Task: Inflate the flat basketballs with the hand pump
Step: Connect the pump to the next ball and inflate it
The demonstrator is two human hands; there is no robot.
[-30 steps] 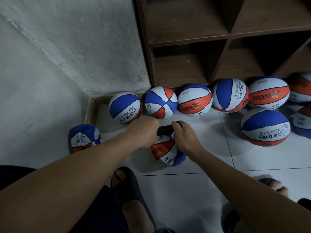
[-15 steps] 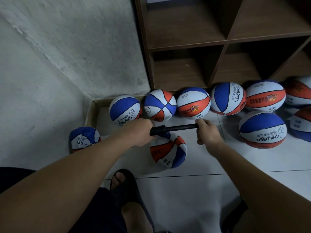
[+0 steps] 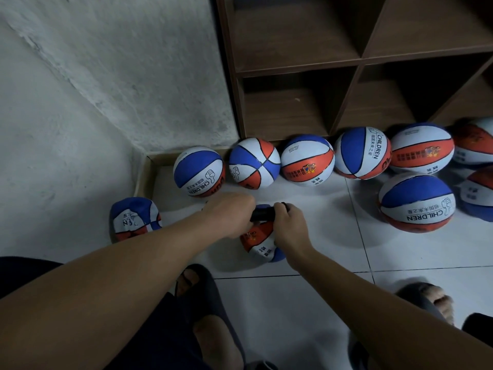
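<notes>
Black pump (image 3: 262,214) gripped by both hands (close together); left hand (image 3: 231,215), right hand (image 3: 289,227) clenched round it.

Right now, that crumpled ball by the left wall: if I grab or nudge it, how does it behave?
The crumpled ball looks creased and caved in, so it would probably fold under the fingers. It likely won't roll like the round balls beside the shelf. Probably light, since it seems to hold little air.

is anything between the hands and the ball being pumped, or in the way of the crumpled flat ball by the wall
Nothing visible blocks either. The left hand and right hand both grip the black hand pump directly over the half-inflated basketball. The crumpled flat basketball lies apart to the left with bare floor tile around it.
</notes>
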